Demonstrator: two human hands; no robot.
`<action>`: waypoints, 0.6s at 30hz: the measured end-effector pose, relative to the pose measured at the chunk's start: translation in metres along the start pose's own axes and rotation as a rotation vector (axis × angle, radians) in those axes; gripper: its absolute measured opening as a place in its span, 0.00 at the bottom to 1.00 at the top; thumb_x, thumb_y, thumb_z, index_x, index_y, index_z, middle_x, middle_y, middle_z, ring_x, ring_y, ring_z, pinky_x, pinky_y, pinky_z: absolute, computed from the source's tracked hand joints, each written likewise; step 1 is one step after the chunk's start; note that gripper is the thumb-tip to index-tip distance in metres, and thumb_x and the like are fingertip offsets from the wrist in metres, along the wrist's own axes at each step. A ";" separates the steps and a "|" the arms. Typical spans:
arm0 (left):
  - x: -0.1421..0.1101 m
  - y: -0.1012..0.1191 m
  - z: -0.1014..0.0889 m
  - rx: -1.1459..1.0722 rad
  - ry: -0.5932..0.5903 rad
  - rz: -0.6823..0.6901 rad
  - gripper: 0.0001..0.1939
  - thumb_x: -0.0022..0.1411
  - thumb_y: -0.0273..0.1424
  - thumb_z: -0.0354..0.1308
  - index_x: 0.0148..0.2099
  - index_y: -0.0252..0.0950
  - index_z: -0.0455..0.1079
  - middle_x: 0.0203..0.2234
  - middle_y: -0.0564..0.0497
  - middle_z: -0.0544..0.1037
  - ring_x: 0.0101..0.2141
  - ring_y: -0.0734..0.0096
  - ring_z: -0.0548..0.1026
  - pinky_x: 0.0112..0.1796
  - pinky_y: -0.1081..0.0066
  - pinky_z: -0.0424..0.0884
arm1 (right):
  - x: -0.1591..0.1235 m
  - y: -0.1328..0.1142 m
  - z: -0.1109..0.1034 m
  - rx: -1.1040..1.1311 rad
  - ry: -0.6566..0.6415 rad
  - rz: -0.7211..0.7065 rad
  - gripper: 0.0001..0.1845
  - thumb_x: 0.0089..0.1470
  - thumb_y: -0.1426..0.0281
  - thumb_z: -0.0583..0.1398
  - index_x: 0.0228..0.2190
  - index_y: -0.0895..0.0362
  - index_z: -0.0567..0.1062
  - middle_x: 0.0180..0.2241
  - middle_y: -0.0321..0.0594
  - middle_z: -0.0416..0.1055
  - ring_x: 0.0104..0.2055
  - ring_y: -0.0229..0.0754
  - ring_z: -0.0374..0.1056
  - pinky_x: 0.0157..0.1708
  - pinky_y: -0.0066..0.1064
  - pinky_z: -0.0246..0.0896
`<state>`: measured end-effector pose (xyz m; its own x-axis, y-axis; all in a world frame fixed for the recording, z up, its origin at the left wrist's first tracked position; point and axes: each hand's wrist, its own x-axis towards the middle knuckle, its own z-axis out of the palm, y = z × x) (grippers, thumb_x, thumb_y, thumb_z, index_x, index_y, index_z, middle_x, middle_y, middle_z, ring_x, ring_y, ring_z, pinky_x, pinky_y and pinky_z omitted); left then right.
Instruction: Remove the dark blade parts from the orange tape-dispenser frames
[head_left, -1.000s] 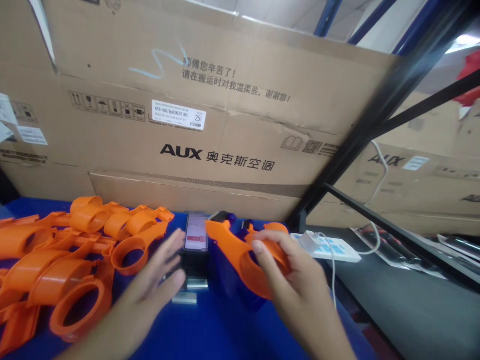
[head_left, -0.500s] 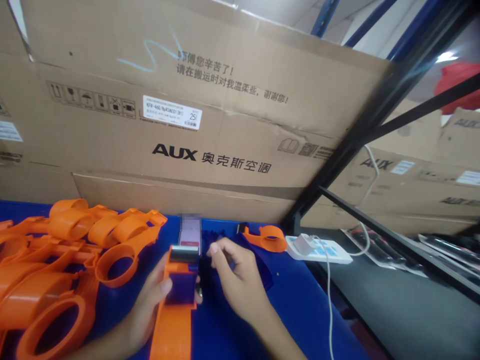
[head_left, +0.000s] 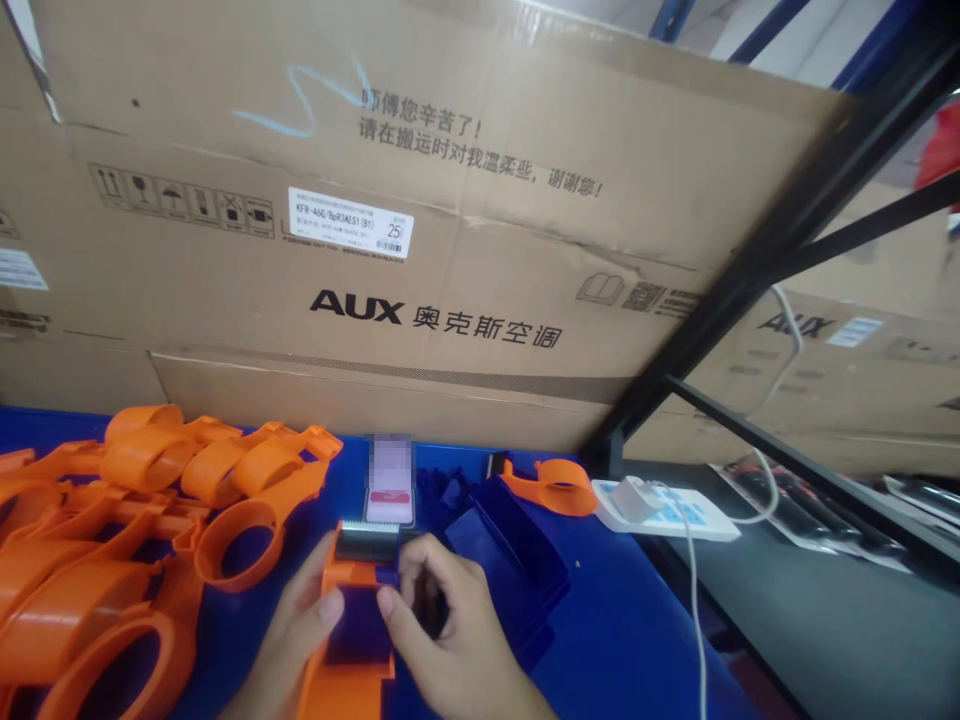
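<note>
An orange tape dispenser (head_left: 343, 690) with a toothed metal blade and black roller at its far end is between my two hands, low in the middle of the view. My left hand (head_left: 289, 625) is closed around its left side, thumb on the frame. Against the right side, near the blade end, my right hand (head_left: 454, 620) is closed, its thumb at the frame's edge and its fingers curled beside it. Those fingertips are partly hidden. Just beyond the blade lies a phone (head_left: 390, 500) with a lit screen.
Several orange dispenser frames (head_left: 240, 540) are heaped on the blue table at left. Dark blue plastic parts (head_left: 517, 560) lie right of my hands. Behind them are another orange dispenser (head_left: 559, 487) and a white power strip (head_left: 675, 510) with a cable. A large cardboard box (head_left: 450, 250) stands behind.
My right hand has come left and down onto the dispenser's right side; before, it was raised apart from it. The view has shifted slightly, and the dispenser sits a little lower.
</note>
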<state>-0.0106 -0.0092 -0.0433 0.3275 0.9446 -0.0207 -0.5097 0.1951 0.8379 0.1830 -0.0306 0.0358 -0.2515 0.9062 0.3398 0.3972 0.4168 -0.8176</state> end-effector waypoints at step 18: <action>-0.006 0.025 0.046 0.086 0.338 0.228 0.16 0.56 0.43 0.74 0.44 0.43 0.85 0.43 0.49 0.87 0.52 0.51 0.80 0.44 0.70 0.79 | -0.006 0.006 0.006 -0.120 -0.124 0.048 0.18 0.69 0.66 0.55 0.25 0.53 0.63 0.22 0.32 0.67 0.26 0.37 0.64 0.28 0.27 0.52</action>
<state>0.0108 -0.0223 0.0031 -0.0732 0.9973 0.0047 -0.4658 -0.0383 0.8841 0.1812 -0.0337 0.0265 -0.3339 0.9127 0.2357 0.5119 0.3856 -0.7676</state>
